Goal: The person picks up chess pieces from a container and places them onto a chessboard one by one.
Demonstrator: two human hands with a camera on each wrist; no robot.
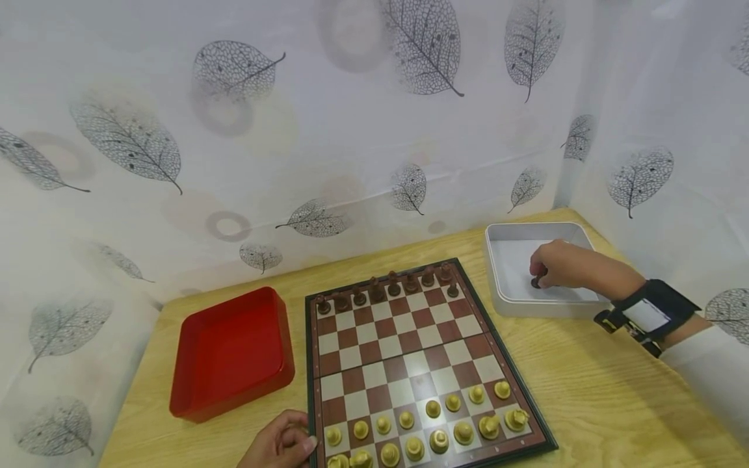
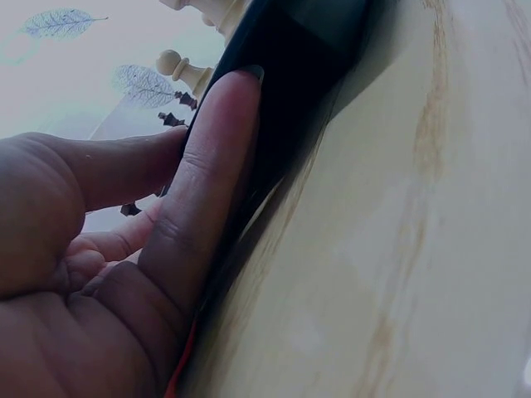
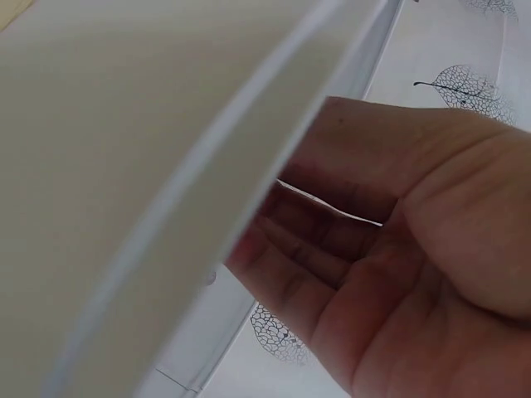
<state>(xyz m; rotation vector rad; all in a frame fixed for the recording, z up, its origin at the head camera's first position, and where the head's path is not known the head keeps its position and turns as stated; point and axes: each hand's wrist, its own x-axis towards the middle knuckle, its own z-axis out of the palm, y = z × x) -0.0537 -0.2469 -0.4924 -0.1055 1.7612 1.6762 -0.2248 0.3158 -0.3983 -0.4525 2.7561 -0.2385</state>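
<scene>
In the head view my right hand reaches down into a pale rectangular box, pinching a small dark chess piece low over its floor. The box wall hides the fingertips and the piece in the right wrist view. At the near left of the chessboard, my left hand holds the board's edge between thumb and fingers. Dark brown chess pieces line the far row, with one dark pawn ahead of them at the right. Yellowish chess pieces fill the two near rows.
A red tray stands on the wooden table to the left of the board. Behind the table hangs a white curtain printed with leaves. The pale box is at the far right, close to the curtain.
</scene>
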